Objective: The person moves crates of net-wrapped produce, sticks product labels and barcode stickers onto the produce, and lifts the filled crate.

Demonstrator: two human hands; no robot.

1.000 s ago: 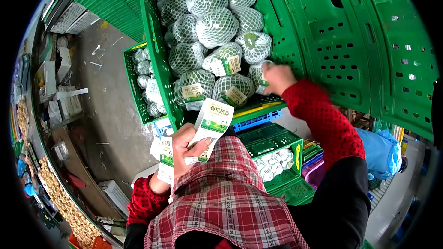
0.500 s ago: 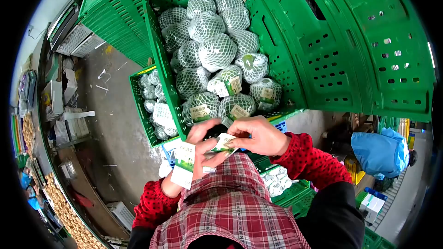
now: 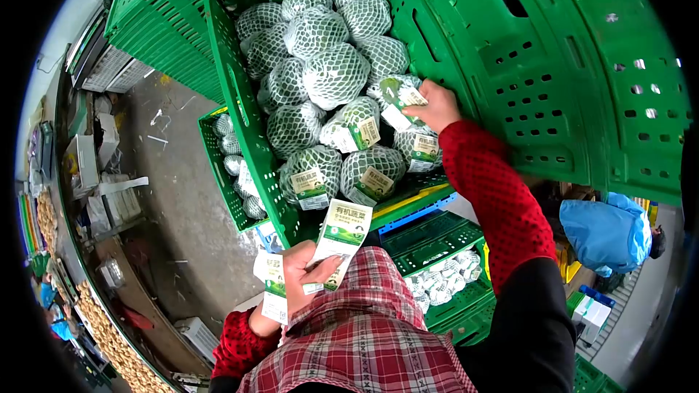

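My left hand (image 3: 300,273) is closed around a strip of printed labels (image 3: 346,227), green, tan and white, which sticks up above the fingers. More of the labels (image 3: 274,284) hang beside the wrist. At the right side of the green crate (image 3: 244,131), my right hand (image 3: 437,105) pinches a label (image 3: 411,100) against a round green item in white foam netting (image 3: 386,87). The fingers partly cover that label. Several netted items fill the crate; those in the front rows, such as one netted item (image 3: 312,167), carry similar labels.
Stacked green crates (image 3: 164,29) stand at the back left, and a large green crate wall (image 3: 553,65) rises on the right. Lower crates hold more wrapped items (image 3: 444,276). A person in a blue garment (image 3: 604,236) is at the far right.
My right hand has moved from beside my left hand up and right to the netted item, taking a label. My left hand has lowered slightly, still holding the label strip.
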